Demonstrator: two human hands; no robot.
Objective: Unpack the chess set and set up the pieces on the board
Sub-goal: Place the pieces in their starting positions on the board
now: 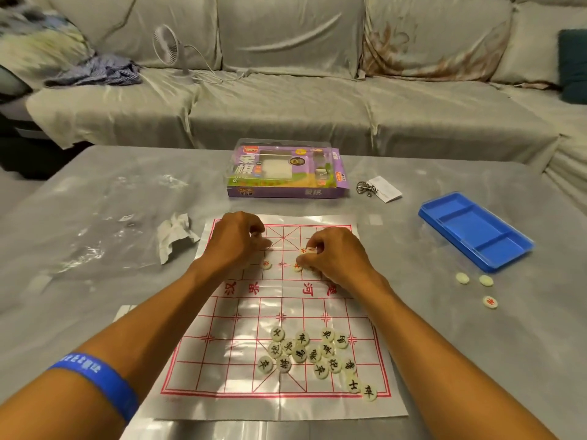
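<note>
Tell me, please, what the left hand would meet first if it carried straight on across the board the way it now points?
Probably the purple chess box. The left hand points away from the person over the board's far edge, and only bare table lies between it and the box. Depth is hard to judge in this one view.

Black pieces [313, 357] crowd board's [222, 344] near half; river band bare; blue tray [476, 230] blocks right.

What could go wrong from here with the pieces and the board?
The three loose pieces beside the blue tray may be forgotten. The forearms cross the thin board sheet, so drawing back might scatter the black-lettered pile. The right hand pinches several red pieces; one may slip.
</note>
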